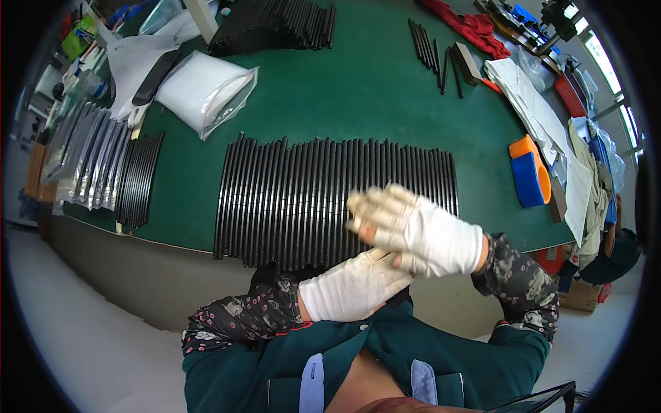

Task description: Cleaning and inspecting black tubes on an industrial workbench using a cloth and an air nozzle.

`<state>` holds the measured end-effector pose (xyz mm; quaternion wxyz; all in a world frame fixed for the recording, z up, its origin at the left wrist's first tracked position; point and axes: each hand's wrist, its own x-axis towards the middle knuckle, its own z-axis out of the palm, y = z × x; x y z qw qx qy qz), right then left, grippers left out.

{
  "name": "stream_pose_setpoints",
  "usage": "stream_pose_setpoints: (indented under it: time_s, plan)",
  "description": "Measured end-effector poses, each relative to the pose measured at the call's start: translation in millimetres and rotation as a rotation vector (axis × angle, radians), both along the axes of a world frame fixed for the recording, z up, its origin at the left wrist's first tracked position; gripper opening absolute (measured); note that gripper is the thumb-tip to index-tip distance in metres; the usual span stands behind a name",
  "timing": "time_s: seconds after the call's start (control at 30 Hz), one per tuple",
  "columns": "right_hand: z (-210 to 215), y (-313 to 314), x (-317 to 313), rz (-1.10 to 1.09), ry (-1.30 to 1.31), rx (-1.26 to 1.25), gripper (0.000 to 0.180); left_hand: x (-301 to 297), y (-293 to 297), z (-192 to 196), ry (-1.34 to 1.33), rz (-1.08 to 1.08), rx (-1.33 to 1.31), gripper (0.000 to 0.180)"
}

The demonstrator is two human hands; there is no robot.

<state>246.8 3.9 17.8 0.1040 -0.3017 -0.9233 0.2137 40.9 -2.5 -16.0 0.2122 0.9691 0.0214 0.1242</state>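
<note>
A wide row of thin black rods (289, 199) lies side by side on the green table (358, 89), their near ends jutting past its front edge. Both of my hands wear white gloves that look worn at the fingertips. My right hand (420, 230) is over the right part of the row, its fingers stretched out and slightly smeared by motion. I cannot tell if it touches the rods. Just below it, at the near ends, my left hand (354, 286) lies flat with straight fingers, its tips meeting or overlapping the right palm. Nothing shows in either hand.
A stack of black rods (275, 27) sits at the back. Bundled rods (140, 179) and plastic-wrapped packs (89, 155) lie left, near a white bagged packet (203, 93). Rightward are loose rods (427, 51), a grey block (467, 63), papers (527, 110) and orange and blue rings (529, 175).
</note>
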Motion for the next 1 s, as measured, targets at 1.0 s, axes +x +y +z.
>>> stream_pose_setpoints:
  time_s: [1.0]
  plan:
    - [1.2,71.9,-93.4,0.360,0.077,0.286,0.049,1.1,-7.6,-14.1,-0.357,0.127,0.048,0.032]
